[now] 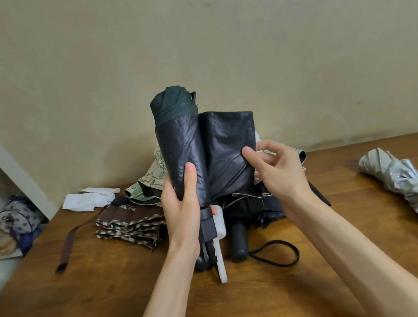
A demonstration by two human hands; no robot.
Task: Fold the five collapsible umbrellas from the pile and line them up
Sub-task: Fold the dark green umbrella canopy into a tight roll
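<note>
Head view: left hand (183, 211) grips upright dark umbrella (183, 140), right hand (277, 167) pinches its fabric

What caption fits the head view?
Left hand grips an upright dark umbrella while right hand pinches its loose flap over the pile.

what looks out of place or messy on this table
The silver umbrella lies alone far right on the table, canopy bunched in loose crumpled twists, not neatly wrapped. The brown umbrella trails its strap undone at left. The held dark umbrella is simply mid-fold.
</note>
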